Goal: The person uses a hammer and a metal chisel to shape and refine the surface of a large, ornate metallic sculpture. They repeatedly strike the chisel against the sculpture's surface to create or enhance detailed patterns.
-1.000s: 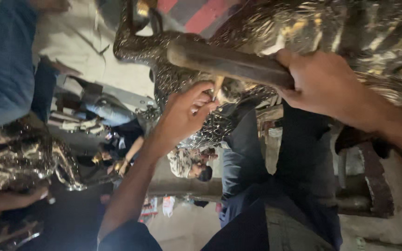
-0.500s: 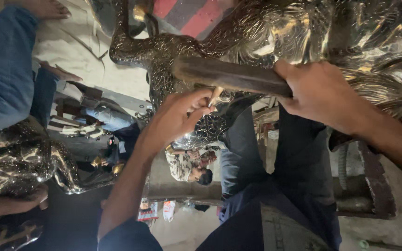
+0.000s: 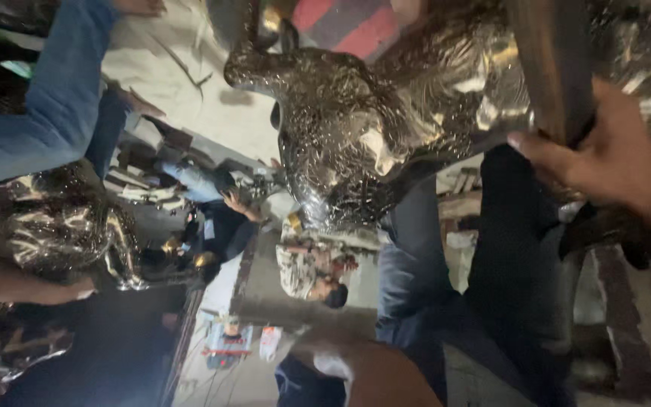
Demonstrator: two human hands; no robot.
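The right hand [image 3: 612, 162] is closed around a wooden handle [image 3: 555, 71], now swung from lying across the view to nearly upright. The left hand, a second ago at the metal animal figure [image 3: 371, 128], is withdrawn; only a forearm [image 3: 386, 377] is seen, its grip untellable. The figure's long axis runs across the view, head leftward.

Right hand [image 3: 612, 162] bare, no glove, ring or watch visible. Forearm at bottom edge bare, white rolled sleeve or cloth at its end. Dark trousers.
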